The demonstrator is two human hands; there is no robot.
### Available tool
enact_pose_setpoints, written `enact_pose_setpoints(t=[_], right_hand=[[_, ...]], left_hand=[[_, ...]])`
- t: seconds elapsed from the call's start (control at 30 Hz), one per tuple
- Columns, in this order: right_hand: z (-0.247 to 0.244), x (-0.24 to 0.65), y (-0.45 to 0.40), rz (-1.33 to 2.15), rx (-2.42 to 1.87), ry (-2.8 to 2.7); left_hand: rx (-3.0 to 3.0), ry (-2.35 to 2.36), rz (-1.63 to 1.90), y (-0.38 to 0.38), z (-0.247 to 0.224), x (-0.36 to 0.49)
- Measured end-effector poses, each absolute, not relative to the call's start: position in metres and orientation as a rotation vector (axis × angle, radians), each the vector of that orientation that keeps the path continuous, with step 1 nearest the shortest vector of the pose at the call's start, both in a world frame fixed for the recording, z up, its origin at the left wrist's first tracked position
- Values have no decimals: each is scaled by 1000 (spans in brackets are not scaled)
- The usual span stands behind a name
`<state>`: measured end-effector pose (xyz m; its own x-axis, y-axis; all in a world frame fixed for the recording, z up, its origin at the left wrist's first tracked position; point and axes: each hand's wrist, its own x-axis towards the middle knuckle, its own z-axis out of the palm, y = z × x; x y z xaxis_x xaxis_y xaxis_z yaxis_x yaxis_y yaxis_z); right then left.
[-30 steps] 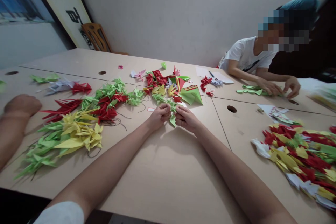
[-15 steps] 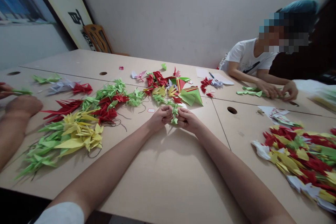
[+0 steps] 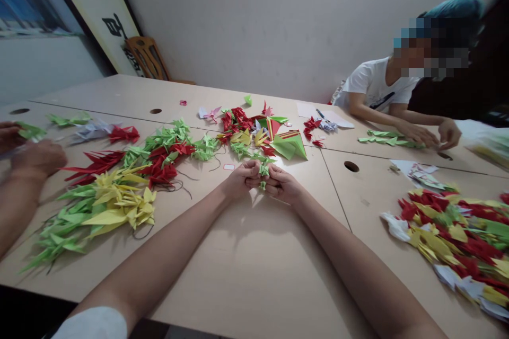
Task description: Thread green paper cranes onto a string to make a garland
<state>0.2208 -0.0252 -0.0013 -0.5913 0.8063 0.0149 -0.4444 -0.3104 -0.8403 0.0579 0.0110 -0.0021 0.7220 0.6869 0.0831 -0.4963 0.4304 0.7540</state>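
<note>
**Green origami piece [image 3: 263, 170] pinched from both sides**

Through my feed I see it over the desk [image 3: 246, 259], nearer me than the fanned paper stack [image 3: 292, 147] and to its left. I judge it feather-light, crisp, not slippery, but quick to crease or tear, so I'd grip the thickest folds, not the thin tips. The fingers of my left hand [image 3: 245, 176] and right hand [image 3: 282, 183] are curled nearly closed on it; how firmly, I can't tell.
</note>
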Motion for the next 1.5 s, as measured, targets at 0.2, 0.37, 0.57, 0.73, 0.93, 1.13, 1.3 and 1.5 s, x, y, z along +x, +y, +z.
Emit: enact_pose_setpoints(t=[0.2,0.37,0.57,0.73,0.93,1.13,1.3,1.5], right_hand=[[-5,218,-25,1950,-542,-1047],[-1,217,-25,1877,-564,-1059],[5,213,-25,1685,-765,-1029],[3,212,-25,1547,-850,-1110],[0,213,-25,1472,-856,-1177],[-1,214,-25,1447,-891,-1180],[1,213,-24,1461,-893,-1152],[-1,212,-23,1458,-902,-1094]], left_hand=[[849,274,785,8,-2,59],[903,331,849,9,-2,59],[1165,560,1035,7,2,60],[1379,652,1082,5,0,61],[1551,688,1060,8,-1,61],[1724,692,1049,10,-2,60],[1759,766,1079,9,-2,59],[1644,754,1096,7,1,61]])
